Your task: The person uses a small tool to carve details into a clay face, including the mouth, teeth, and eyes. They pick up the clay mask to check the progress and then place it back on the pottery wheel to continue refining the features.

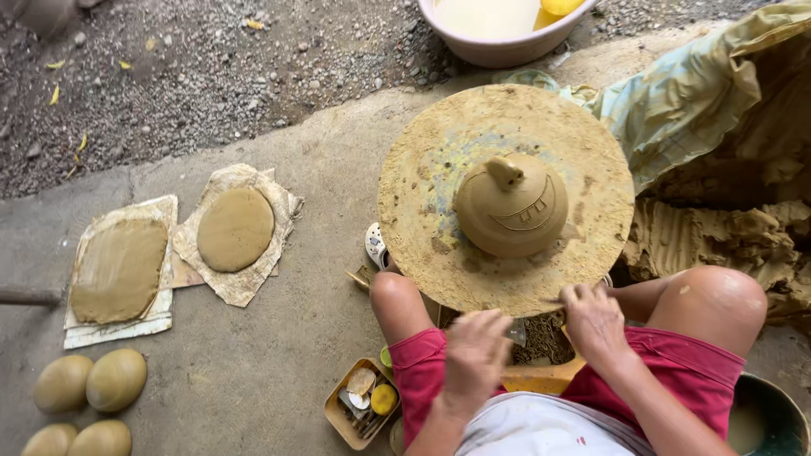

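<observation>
A domed clay pot lid with a small knob (511, 207) sits in the middle of a round, clay-caked turntable (422, 211). I sit behind it, knees on either side. My left hand (475, 356) is blurred, fingers curled, just below the turntable's near edge; something small and pale shows by its fingertips. My right hand (594, 319) rests at the near rim, pinching a thin stick-like tool.
Two flat clay slabs (235, 228) (118, 270) lie on paper at the left, several smooth clay balls (116, 379) below them. A small tray of tools (359, 405) sits by my left knee. A pink basin (498, 42) stands beyond; a clay heap under plastic (726, 228) lies right.
</observation>
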